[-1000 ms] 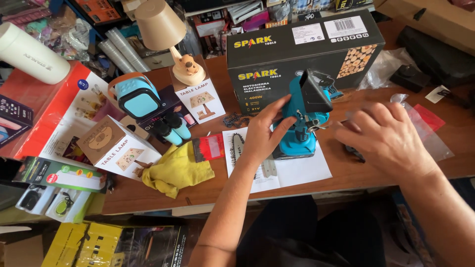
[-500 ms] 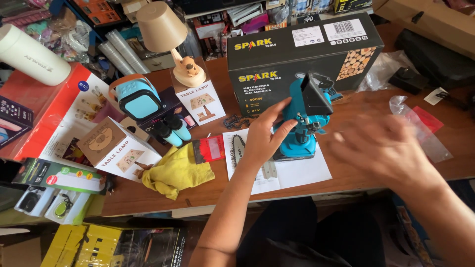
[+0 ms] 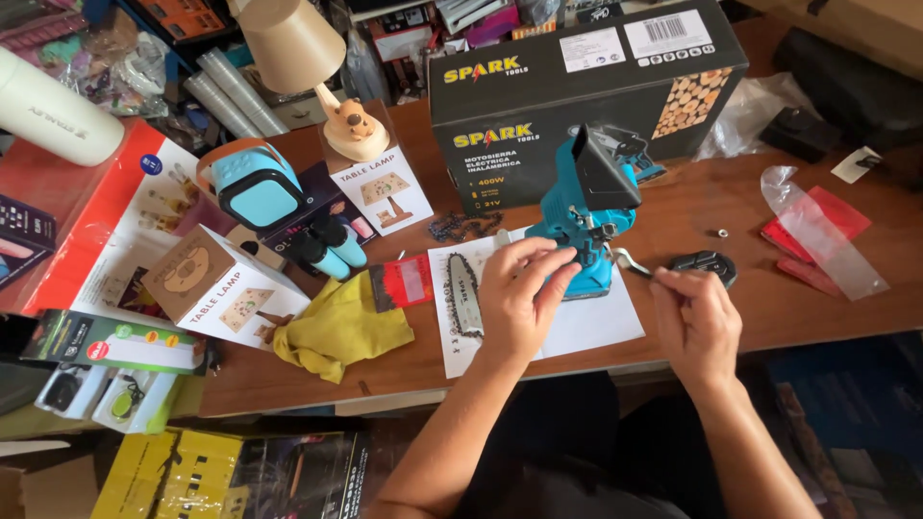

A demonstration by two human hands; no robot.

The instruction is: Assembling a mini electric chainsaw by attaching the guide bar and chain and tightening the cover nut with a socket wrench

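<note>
- The teal mini chainsaw body [image 3: 582, 226] stands on a white paper sheet [image 3: 596, 322] near the front edge of the wooden desk [image 3: 731, 207]; the left hand [image 3: 519, 293] rests curled against its base, fingers closed on the housing.
- The right hand [image 3: 697, 322] pinches a small metal wrench [image 3: 630, 262] just beside the tool; a black cover piece [image 3: 707, 264] lies close by.
- A guide bar [image 3: 464, 293] lies on the sheet's left part, a loose chain [image 3: 464, 228] behind it.
- A large black carton [image 3: 577, 86], closed, stands along the back edge.
- Clear plastic bag [image 3: 817, 231] towards the right edge, over red packets.
- Yellow cloth [image 3: 336, 327] at the front-left corner; lamp boxes and clutter beyond.
</note>
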